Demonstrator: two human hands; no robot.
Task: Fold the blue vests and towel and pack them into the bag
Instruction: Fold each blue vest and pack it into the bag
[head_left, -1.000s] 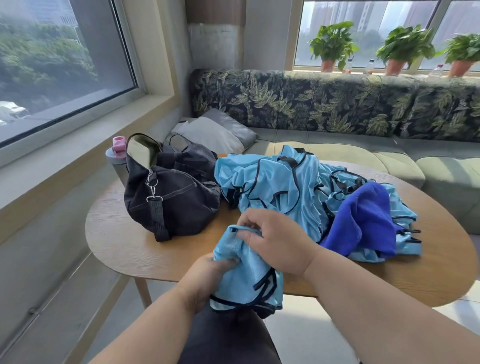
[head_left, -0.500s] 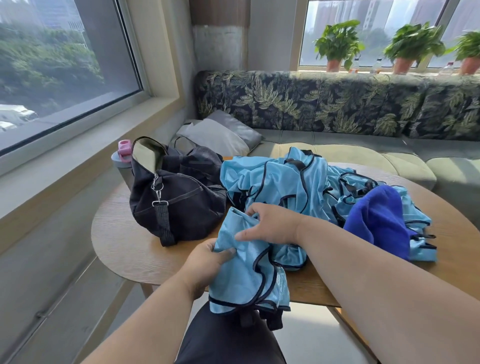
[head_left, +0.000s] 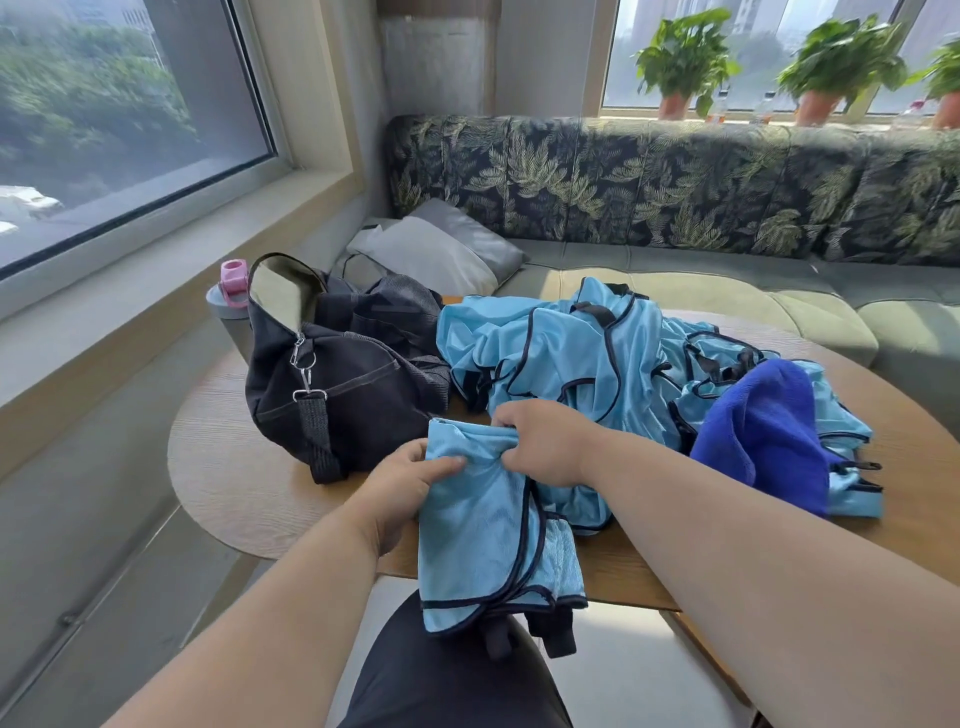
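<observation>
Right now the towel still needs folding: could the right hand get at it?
Probably yes, once free. The towel lies uncovered atop the vests just beside the right hand, but both hands grip a vest.

The bag hides most of the bottle; the rightmost plant is cut off
</observation>
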